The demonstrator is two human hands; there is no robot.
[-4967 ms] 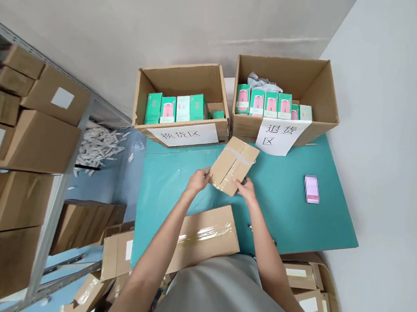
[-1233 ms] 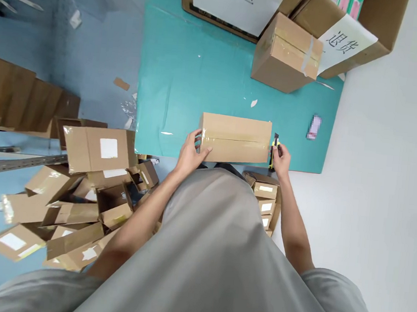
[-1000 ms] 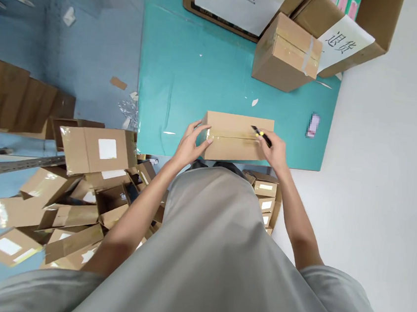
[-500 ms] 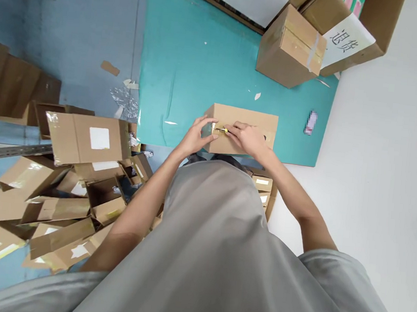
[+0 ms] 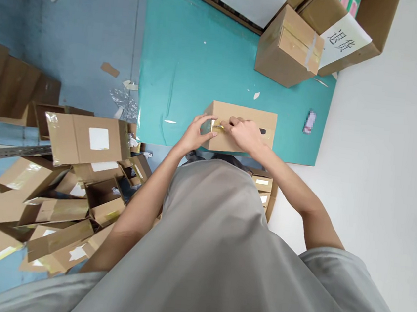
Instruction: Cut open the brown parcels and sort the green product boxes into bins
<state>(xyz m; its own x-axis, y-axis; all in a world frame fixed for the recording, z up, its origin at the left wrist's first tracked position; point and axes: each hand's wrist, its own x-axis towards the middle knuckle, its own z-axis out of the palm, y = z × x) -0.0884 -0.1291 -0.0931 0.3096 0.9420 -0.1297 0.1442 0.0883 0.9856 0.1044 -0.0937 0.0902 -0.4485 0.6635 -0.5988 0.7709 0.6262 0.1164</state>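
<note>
Right now, the person is bent over a brown box lying flat on the green counter, close to the edge nearest the grey shirt. The left hand spreads over the box's left end, thumb and fingers apart on either side of the shiny tape; that grip looks braced against the cardboard rather than clenched. The right hand reaches across the top, its grip closed around a small knife, most of which is hidden by the fingers. The tip points to the left end, between the left thumb and fingers. I'd judge this to be the slitting of the tape, with the blade near that end; how deep it goes, I can't tell. To my eye, the next move calls for a steady box, a shallow blade and left fingers well clear of its path. A second box sits farther back, apart from both hands.
</note>
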